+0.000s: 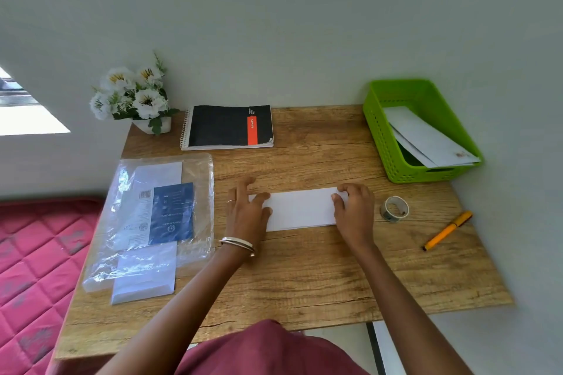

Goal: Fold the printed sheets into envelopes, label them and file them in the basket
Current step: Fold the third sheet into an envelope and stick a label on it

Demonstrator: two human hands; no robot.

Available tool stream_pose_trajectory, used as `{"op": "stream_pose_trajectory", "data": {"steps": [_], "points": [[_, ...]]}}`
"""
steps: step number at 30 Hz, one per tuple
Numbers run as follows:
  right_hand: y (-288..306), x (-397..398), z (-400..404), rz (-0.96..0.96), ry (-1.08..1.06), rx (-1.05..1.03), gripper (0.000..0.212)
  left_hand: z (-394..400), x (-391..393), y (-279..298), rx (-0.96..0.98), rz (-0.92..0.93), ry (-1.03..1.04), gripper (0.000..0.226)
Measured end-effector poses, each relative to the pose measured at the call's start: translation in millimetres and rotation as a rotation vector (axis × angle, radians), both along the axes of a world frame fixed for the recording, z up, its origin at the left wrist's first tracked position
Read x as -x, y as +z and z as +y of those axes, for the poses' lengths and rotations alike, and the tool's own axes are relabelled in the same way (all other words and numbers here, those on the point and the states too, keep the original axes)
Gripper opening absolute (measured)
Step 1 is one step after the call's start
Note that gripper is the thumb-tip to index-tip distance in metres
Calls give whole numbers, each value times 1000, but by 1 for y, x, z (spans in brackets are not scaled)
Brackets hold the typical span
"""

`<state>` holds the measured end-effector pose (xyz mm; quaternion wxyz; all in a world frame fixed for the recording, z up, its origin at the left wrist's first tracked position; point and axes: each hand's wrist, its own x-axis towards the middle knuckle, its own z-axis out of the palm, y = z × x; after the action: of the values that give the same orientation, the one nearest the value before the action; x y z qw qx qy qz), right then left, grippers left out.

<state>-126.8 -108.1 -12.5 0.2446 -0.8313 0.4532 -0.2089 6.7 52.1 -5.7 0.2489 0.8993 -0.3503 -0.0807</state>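
White folded sheet [300,208], flat on the wooden surface [304,268]: I see left hand [248,207] pressing flat-fingered, right hand [353,207] pinching its end, likely to set the crease.

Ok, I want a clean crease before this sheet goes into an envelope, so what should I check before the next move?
1. Folded sheet flat on the table: ok.
2. Left hand pressing its left end: ok.
3. Right hand on its right end: ok.
4. Edges aligned: cannot tell.
5. Envelopes within reach at left: ok.
6. Pen and tape at right for labelling: ok.
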Motion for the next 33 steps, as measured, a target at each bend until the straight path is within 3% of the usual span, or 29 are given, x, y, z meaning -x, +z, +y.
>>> {"op": "stream_pose_trajectory", "data": {"steps": [3, 9, 16, 23, 27, 29, 33], "points": [[-5, -4, 15, 205, 62, 129, 31, 2, 4, -3, -75, -127, -82, 33], [-21, -4, 38, 292, 367, 204, 60, 4, 6, -9, -182, -166, -154, 48], [-23, 18, 25, 357, 202, 177, 76, 4, 11, -8, -183, -126, -137, 51], [-22, 17, 28, 352, 192, 187, 73, 22, 8, -6, -204, -61, -185, 53], [-23, 19, 25, 331, 202, 216, 69, 52, 8, -1, -64, -119, -127, 33], [-24, 19, 23, 334, 202, 232, 69, 73, 7, 0, 25, -167, -78, 23], [-25, 18, 24, 315, 196, 254, 65, 123, 12, 0, 57, -182, 139, 25]]}}
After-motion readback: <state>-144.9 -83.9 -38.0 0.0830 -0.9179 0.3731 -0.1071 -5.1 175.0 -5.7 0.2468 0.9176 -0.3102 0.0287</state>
